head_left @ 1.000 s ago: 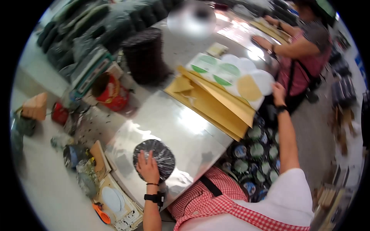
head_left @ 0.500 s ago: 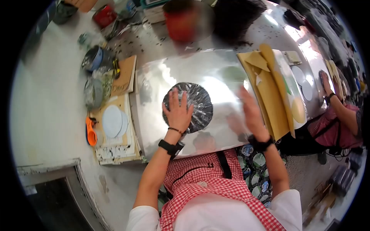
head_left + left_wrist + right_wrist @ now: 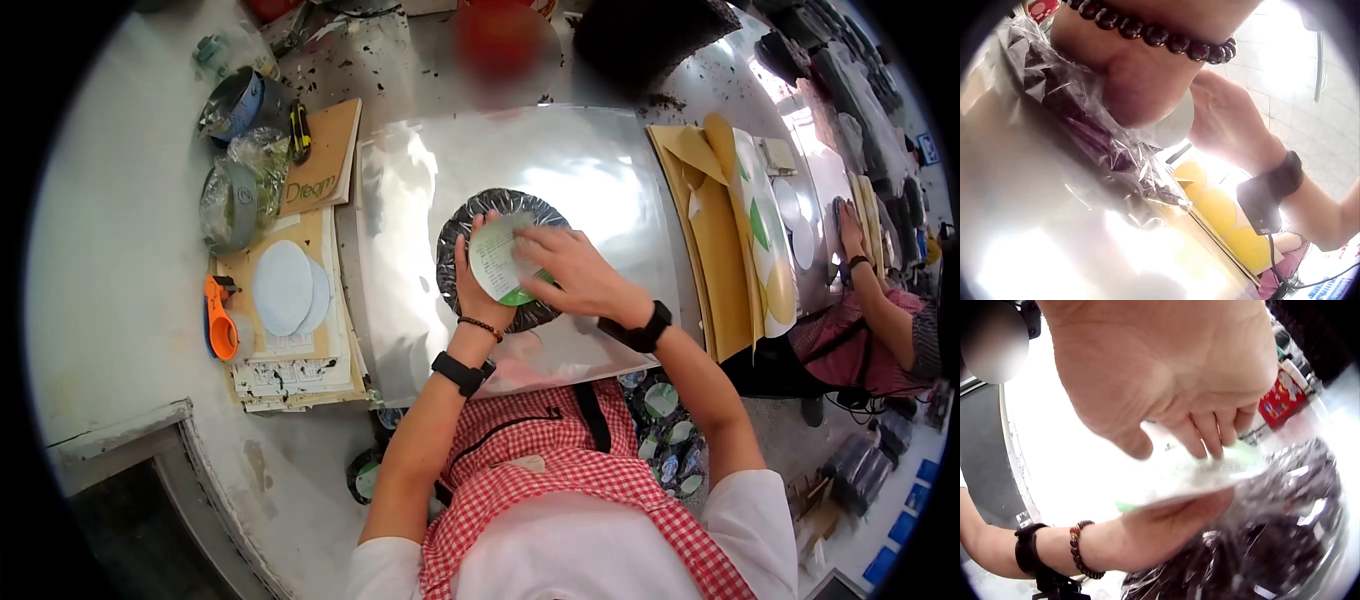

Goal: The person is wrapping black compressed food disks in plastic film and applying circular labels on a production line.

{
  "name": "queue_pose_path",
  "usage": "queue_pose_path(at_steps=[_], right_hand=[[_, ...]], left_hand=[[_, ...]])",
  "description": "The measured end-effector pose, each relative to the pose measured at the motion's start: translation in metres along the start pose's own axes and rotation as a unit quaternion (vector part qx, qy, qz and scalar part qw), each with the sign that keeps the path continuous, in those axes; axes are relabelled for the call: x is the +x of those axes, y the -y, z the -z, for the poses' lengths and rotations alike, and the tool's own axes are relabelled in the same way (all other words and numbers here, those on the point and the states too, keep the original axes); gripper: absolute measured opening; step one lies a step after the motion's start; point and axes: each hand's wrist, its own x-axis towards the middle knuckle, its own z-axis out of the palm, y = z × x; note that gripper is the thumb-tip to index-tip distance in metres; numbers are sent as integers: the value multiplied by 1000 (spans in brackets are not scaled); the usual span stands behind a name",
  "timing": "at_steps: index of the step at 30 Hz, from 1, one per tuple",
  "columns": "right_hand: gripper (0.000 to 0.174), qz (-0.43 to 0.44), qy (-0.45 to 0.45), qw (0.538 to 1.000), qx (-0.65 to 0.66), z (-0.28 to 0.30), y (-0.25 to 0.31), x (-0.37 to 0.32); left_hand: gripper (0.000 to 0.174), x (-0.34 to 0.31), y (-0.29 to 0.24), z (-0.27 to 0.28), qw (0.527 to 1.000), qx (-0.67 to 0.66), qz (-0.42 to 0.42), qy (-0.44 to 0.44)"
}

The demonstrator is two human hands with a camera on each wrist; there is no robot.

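Note:
A round dark bundle in clear crinkled plastic (image 3: pixel 545 210) lies on the shiny table sheet (image 3: pixel 600 345). My left hand (image 3: pixel 480 300) rests on top of it, fingertips showing past a round white and green label (image 3: pixel 492 255) with printed lines. The label overlaps the back of that hand; in the right wrist view, it lies just above the hand (image 3: pixel 1166 531). My right hand (image 3: pixel 585 272) reaches in from the right, its extended fingers and thumb touching the label from above.
Yellow-brown paper (image 3: pixel 705 260) and a sheet with green and yellow circles (image 3: pixel 765 250) lie to the right. At left are white discs (image 3: pixel 282 288), orange-handled scissors (image 3: pixel 222 320), a cutter (image 3: pixel 300 132) and tape rolls (image 3: pixel 232 205). Another person (image 3: pixel 880 330) works at far right.
My right hand has come from the circle-printed sheet at right to over the bundle, where a label now shows. The left hand stays on the bundle. The head view has turned.

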Motion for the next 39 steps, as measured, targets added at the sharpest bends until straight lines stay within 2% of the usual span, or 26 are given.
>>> queue_pose_path(at_steps=[1, 2, 3, 5, 8, 9, 10, 11, 12, 14, 16, 17, 18, 20, 22, 24, 26, 28, 30, 32, 33, 34, 35, 36, 38, 39], right_hand=[[57, 8, -1, 1000, 9, -55, -37, -4], [57, 8, 0, 1000, 10, -53, -27, 5], [57, -40, -28, 997, 64, -52, -14, 12], [58, -101, -14, 988, 112, -57, -11, 15], [57, -108, -27, 978, 178, -58, -12, 15], [57, -109, -27, 978, 177, -58, -11, 15], [56, -105, -38, 982, 152, -59, -10, 15], [55, -102, -47, 985, 129, -61, -8, 15], [55, -106, -46, 984, 133, -65, -6, 14], [50, -54, -21, 997, -43, -68, 0, 13], [48, -48, -21, 996, -75, -71, 4, 12], [49, -49, -12, 993, -102, -70, 6, 14], [49, -49, -5, 990, -131, -68, 5, 17], [55, -46, -15, 991, -128, -70, 4, 14], [61, -24, -8, 978, -205, -74, -3, 14], [67, -2, -18, 974, -225, -76, -8, 7], [73, 32, -8, 992, -126, -63, -14, 6], [77, 51, 28, 992, -113, -37, -21, -19], [76, -63, 76, 987, -130, -10, -27, -46], [74, -71, 76, 982, -158, -7, -26, -55], [72, -85, 85, 977, -174, -13, -21, -65], [72, -81, 87, 979, -168, -15, -14, -68], [70, -80, 85, 983, -142, -17, -7, -61], [68, -74, 84, 987, -113, -20, 1, -49], [65, -39, 95, 991, -80, -18, -1, -41], [67, -36, 109, 992, -56, -15, -4, -40]], left_hand=[[52, -6, -9, 1, 962, 272, -28, -13], [52, -1, -26, 5, 846, 529, -65, -23], [52, 0, -32, 6, 847, 528, -59, -21], [53, 3, -32, 8, 928, 366, -60, -24], [55, 6, -11, 19, 917, 388, -89, 3], [56, 9, -6, 29, 999, 17, -12, 25], [56, 9, -12, 31, 999, 17, -14, 27], [53, 4, -21, 32, 977, -208, -3, -49], [50, 0, -26, 33, 899, -421, 10, -124], [50, 1, -31, 32, 913, -391, 11, -120], [50, 0, -39, 33, 924, -329, 18, -192], [51, -1, -24, 34, 962, -150, 9, -229], [51, -2, -22, 35, 962, -147, 5, -229], [53, -12, -44, 35, 986, 83, -116, -88], [55, -10, -27, 23, 989, 109, -80, -55], [58, -9, -25, 18, 961, 250, -101, -63], [61, -4, -20, 27, 960, 249, -116, -56], [69, -5, -11, 45, 942, 326, -75, 14], [71, -19, -3, 68, 854, 507, 34, -107], [75, -31, 6, 81, 803, 561, -26, -199], [70, -32, 14, 82, 921, 355, -7, -160], [67, -29, -1, 85, 984, 130, 13, -118], [62, -32, -25, 90, 987, -5, 114, -118], [62, -41, -31, 100, 984, 5, 115, -134], [56, -71, -38, 132, 970, 24, 79, -229], [55, -96, -17, 160, 959, 90, 9, -270]])
